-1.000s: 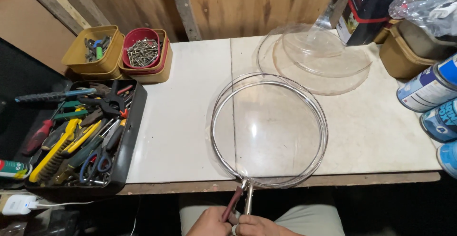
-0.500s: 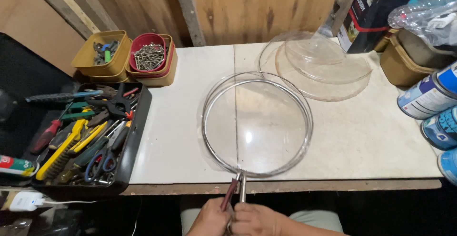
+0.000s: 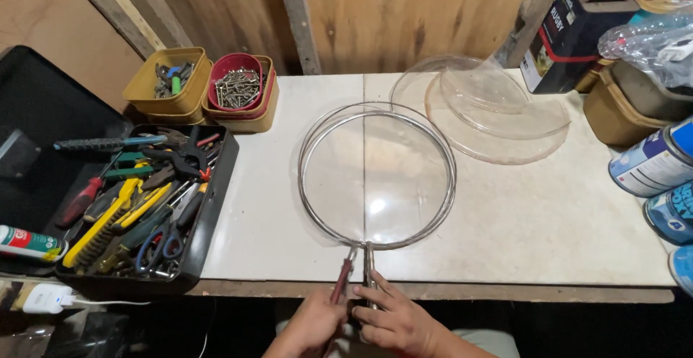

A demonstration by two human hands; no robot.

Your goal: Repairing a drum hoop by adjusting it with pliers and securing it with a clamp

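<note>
Wooden plank wall behind, white worktop [image 3: 505, 235] in front of it, pale and a little scuffed. Black open toolbox [image 3: 216, 185] sits at the left edge of the worktop, packed with pliers, screwdrivers, scissors and yellow-handled tools.

Large round wire ring [image 3: 377, 174] lies flat on the middle of the worktop, a clear disc inside it; its two wire ends run together toward the near edge. Clear plastic domes [image 3: 498, 112] rest just behind and to the right of the ring, overlapping each other. Dark tin can [image 3: 570, 29] stands by the wall at right — spray cans [image 3: 653, 163] lie on their sides near the right edge.

Yellow tub [image 3: 170, 87] holds a few small parts; red tub [image 3: 238, 87] beside it is full of screws.

Left hand [image 3: 307, 329] is closed around a red-handled tool [image 3: 341, 280], its tip at the ring's stem. Right hand [image 3: 393, 322] — fingers curled, gripping the wire ends at the near edge of the worktop.
</note>
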